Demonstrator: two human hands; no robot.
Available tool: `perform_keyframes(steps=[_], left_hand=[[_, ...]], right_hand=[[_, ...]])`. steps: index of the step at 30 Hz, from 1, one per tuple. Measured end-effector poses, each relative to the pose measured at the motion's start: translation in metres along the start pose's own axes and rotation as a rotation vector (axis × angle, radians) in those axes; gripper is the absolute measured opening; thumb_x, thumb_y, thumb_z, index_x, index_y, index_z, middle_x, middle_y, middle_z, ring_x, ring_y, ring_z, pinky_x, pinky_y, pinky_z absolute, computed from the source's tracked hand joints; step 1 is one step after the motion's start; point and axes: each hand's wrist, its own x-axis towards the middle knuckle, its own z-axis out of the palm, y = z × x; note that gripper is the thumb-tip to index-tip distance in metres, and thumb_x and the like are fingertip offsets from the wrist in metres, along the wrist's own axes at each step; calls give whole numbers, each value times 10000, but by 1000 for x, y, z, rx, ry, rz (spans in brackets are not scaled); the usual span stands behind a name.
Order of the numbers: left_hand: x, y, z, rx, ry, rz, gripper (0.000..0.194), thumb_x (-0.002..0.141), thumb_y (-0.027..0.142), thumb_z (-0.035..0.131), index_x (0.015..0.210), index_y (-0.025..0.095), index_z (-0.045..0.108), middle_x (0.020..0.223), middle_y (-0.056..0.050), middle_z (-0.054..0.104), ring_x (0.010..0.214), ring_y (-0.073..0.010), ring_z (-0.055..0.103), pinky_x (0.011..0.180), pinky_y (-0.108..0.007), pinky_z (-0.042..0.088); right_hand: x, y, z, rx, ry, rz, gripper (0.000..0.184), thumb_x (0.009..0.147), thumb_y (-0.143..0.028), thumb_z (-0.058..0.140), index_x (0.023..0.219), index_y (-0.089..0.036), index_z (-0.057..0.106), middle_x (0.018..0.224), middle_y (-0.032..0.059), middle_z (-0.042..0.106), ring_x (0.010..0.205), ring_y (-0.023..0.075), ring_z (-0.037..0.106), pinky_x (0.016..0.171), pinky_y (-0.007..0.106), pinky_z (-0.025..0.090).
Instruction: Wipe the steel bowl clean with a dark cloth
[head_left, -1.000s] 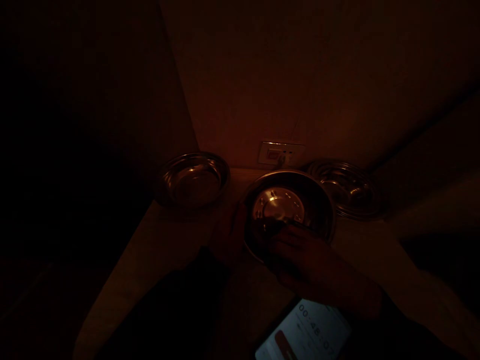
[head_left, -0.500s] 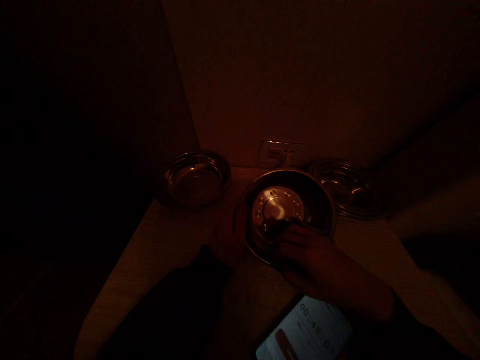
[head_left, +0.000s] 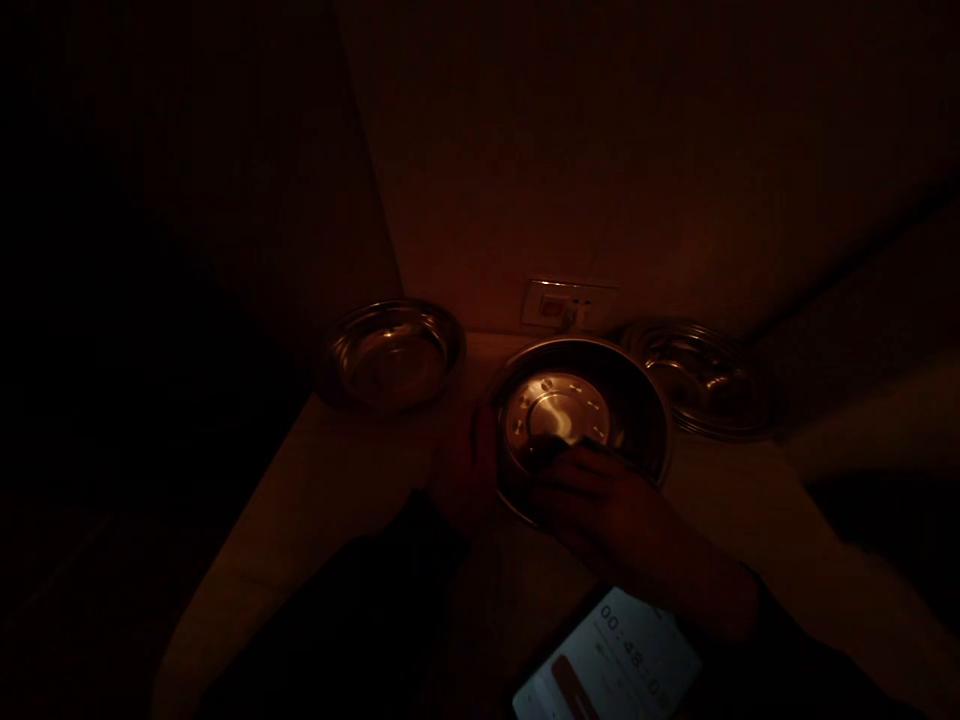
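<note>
In very dim light, a shiny steel bowl [head_left: 566, 410] with a ring of marks on its bottom stands in the middle of the wooden table. My left hand [head_left: 466, 460] grips the bowl's left side at the rim. Over the near rim reaches my right hand [head_left: 600, 500], its fingers bent down into the bowl. A dark patch lies under those fingers; whether it is a held thing or shadow I cannot make out. Below my right wrist lies a phone [head_left: 611, 655] with a lit stopwatch screen.
Another steel bowl [head_left: 397, 365] stands at the back left of the table [head_left: 277, 520]. To the right is a stack of steel plates or trays [head_left: 709, 385]. A wall socket [head_left: 566, 303] with something plugged in sits just behind the middle bowl.
My right hand has slid a little to the left inside the bowl, and its forearm moved along. My left hand keeps its place on the bowl. The stopwatch digits have changed.
</note>
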Motion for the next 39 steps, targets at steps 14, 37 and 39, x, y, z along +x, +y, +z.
perform_keyframes(steps=[14,37,39], left_hand=[[-2,4,1,-45,-27,-38,381,934,365,298,948,157,618,859,-83,696,752,-183,644,672,-286,464],[-2,6,0,-29,-53,-38,357,928,368,300,850,174,589,730,-46,643,636,-153,577,603,-269,401],[-2,7,-1,-55,-49,-50,348,928,365,306,830,177,582,739,-40,646,647,-148,583,619,-265,411]], right_hand=[[3,-3,-5,58,5,-22,206,919,-210,484,1058,-242,633,1029,41,636,960,193,539,837,351,452],[3,-3,-5,-69,-29,-17,171,892,-179,512,986,-227,647,980,45,648,962,202,555,858,385,465],[1,-2,-5,-75,0,-4,198,890,-172,508,1040,-218,629,989,52,649,955,208,563,856,394,474]])
